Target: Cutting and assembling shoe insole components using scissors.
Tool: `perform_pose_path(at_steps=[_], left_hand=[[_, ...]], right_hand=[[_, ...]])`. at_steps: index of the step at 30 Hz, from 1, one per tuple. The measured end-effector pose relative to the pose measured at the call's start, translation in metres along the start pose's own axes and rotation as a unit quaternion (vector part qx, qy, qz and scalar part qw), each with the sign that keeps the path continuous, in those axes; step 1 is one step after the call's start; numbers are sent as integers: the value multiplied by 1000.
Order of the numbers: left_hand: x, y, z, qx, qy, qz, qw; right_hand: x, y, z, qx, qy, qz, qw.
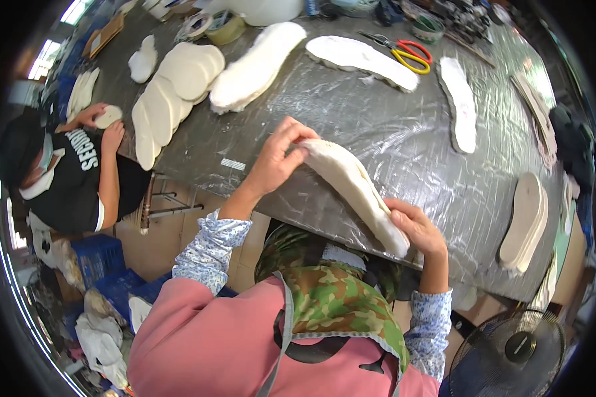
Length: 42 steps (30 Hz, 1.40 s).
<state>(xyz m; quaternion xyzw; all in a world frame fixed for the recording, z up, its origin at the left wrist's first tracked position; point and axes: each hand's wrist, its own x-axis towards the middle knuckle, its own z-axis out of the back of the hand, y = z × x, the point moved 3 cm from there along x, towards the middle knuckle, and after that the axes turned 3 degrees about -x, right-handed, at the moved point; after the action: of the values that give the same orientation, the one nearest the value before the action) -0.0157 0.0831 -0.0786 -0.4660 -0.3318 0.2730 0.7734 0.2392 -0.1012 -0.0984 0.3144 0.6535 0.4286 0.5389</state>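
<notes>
Between my hands, a fluffy white insole (351, 185) is held tilted just above the table's near edge. My left hand (279, 159) pinches its far left end, thumb on top. The fingers of my right hand (417, 225) are wrapped round its near right part, and its tip sticks out past them. Beyond my hands lie more fleecy insoles: a thick one (258, 66), one lying crosswise (364, 61) and a narrow one (458, 106).
The table (404, 145) has a plastic cover. Scissors (410, 56) with red and yellow handles lie at the back. Fanned flat insoles (172, 92) lie left, a beige stack (524, 218) right. A co-worker (73, 159) sits left; a fan (510, 354) stands lower right.
</notes>
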Motion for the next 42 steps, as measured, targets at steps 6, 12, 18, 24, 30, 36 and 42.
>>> perform_pose_path(at_steps=[6, 12, 18, 24, 30, 36, 42], left_hand=[[-14, -23, 1, -58, 10, 50, 997], [-29, 3, -6, -3, -1, 93, 996], [-52, 20, -25, 194, -61, -10, 979], [-52, 28, -42, 277, 62, 8, 959], [-54, 14, -36, 304, 15, 20, 952], [-71, 15, -26, 73, -169, 302, 936], [-70, 4, -34, -52, -166, 346, 922]], right_hand=[[-14, -5, 2, 1, -63, -59, 996], [-26, -32, 16, 115, -108, -41, 987], [-47, -14, 7, -76, -266, -39, 960], [-53, -18, -10, -187, -340, 10, 921], [-49, -19, -16, -138, -422, -10, 896], [-49, 5, -13, -274, -382, 17, 882], [7, 30, -30, -397, -247, 73, 881]])
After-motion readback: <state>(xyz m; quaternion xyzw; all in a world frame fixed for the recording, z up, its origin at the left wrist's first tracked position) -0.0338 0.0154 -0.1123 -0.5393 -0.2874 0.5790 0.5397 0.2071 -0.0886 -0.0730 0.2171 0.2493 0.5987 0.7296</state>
